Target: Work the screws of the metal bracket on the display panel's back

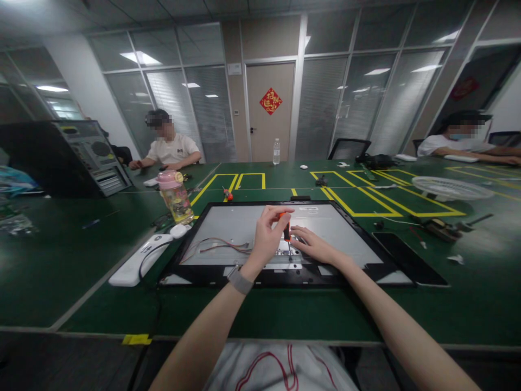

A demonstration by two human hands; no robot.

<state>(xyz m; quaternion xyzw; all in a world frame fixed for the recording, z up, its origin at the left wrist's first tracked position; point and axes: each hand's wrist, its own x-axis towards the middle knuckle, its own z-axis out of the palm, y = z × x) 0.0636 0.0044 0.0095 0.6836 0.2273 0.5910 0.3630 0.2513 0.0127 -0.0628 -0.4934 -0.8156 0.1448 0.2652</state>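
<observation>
My left hand (pixel 267 232) is closed around the orange-and-black handle of a screwdriver (pixel 286 231). The tool stands nearly upright, its thin shaft pointing down at a metal bracket (pixel 295 259) near the front edge of a flat display panel (pixel 220 220). That panel lies on the table, grey-backed with a black frame. Beside the screwdriver, my right hand (pixel 315 245) rests over the panel with its fingers stretched out toward the shaft; its fingertips are partly hidden. Thin coloured cables (pixel 223 244) run across the panel left of my hands.
To the left are a white power bank-like box (pixel 140 260), a pink-lidded bottle (pixel 175 198) and a black computer case (pixel 61 157). A black phone-like slab (pixel 411 259) lies right of the panel. Two people sit across the green table (pixel 122 315), one at each side.
</observation>
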